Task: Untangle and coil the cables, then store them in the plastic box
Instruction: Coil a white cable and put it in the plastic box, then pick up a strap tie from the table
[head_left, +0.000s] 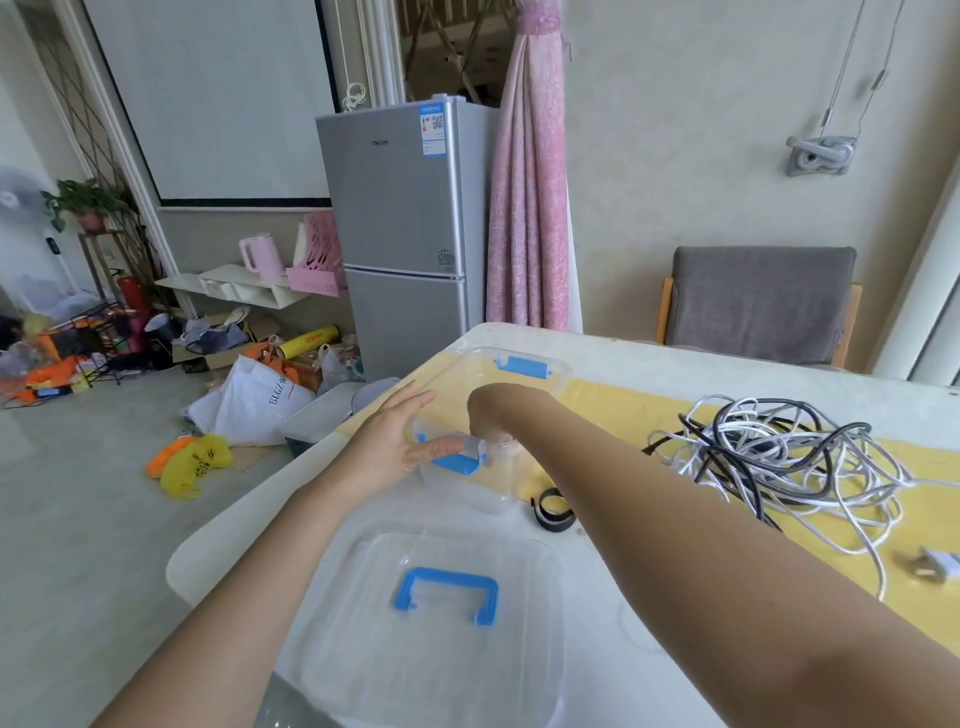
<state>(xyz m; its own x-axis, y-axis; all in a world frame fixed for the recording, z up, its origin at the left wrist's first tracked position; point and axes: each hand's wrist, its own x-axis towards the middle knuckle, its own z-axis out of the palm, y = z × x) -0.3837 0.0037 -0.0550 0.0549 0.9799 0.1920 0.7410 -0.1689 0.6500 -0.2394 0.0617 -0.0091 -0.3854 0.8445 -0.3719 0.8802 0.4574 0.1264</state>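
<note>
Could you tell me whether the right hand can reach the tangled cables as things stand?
Probably yes: the cables lie uncovered on the table, to the right of the plastic box where the right hand dips, with nothing standing between.

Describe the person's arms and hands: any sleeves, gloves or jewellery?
No sleeves, gloves, watch or wristband on either arm, as far up as the frame shows. The left hand has no ring or marking in view. The right hand is mostly hidden behind its own wrist, so I cannot tell whether it wears a ring.
</note>
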